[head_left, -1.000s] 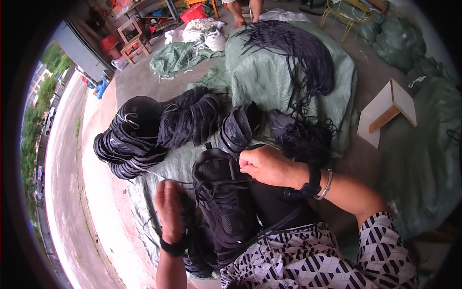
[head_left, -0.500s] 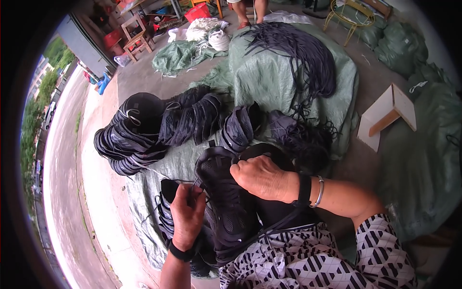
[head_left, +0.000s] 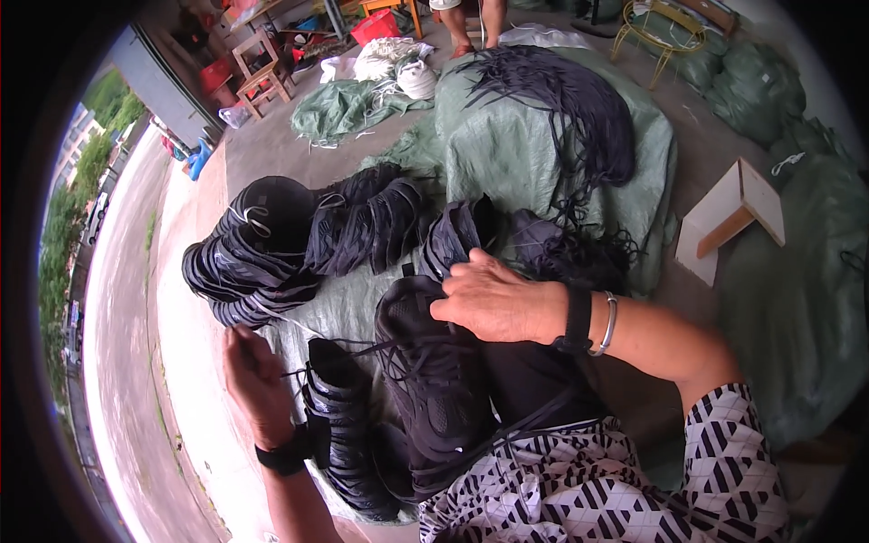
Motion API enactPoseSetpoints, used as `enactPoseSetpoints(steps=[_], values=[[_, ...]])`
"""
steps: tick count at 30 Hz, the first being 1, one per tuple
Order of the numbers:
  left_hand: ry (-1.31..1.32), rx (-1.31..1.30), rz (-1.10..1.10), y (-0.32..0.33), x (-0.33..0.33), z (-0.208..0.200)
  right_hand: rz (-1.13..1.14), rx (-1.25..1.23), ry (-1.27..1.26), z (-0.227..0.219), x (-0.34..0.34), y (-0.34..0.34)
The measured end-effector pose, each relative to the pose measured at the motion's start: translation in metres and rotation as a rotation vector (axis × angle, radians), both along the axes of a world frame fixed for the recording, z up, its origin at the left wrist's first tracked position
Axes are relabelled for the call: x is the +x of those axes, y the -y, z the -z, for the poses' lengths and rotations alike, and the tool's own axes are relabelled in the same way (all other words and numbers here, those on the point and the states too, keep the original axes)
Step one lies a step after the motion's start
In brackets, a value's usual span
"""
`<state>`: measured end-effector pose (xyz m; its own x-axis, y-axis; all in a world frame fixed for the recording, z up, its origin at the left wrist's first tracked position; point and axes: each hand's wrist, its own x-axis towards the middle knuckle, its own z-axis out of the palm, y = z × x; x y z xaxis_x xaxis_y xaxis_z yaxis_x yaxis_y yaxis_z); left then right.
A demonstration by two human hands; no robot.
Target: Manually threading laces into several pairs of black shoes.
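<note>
Work in hand: a black laced shoe lies near and central, in front of the person, just above the patterned garment; its opening points to the far side and its toe to the near side.
Lace: one black lace runs from the upper part of the shoe out to the left, in a nearly straight line to the left hand.
Left hand: the hand is raised left of the shoe, well apart from it; its fingers are closed on the black lace, their outline blurred; a dark band is worn at the wrist.
Right hand: the hand is at the right edge of the shoe opening, fingers curled; whether a lace lies between them cannot be told; a dark band and a silver bangle sit on the wrist.
Near stack: nested black shoe uppers stand left of the shoe, just beside it.
Far stacks: further black uppers lie beyond the shoe, on green sheeting.
Far bundle: a green-covered bundle bears a heap of dark strips.
Right side: a small white and brown box stands beside green sacking.
</note>
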<state>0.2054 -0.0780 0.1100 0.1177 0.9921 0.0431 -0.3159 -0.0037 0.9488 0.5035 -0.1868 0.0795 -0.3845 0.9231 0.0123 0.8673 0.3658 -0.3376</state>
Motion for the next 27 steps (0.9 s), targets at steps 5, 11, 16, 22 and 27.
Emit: enactPoseSetpoints(steps=[5,11,16,22,27], values=[[-0.203,0.1,-0.002,0.008,0.013,0.001,-0.009,-0.374,0.076,-0.015,0.0,-0.032],[-0.456,0.12,0.304,0.036,0.051,0.037,0.096,-0.295,-0.02,0.007,-0.022,-0.028],[-0.387,0.023,0.391,0.044,0.059,0.056,0.445,-0.167,-0.599,0.041,0.0,-0.062],[-0.516,0.037,0.469,0.048,0.048,0.063,0.922,0.102,-0.865,0.039,0.08,-0.101],[-0.491,0.0,0.522,0.047,0.055,0.066,0.576,0.145,-0.629,0.039,0.076,-0.054]])
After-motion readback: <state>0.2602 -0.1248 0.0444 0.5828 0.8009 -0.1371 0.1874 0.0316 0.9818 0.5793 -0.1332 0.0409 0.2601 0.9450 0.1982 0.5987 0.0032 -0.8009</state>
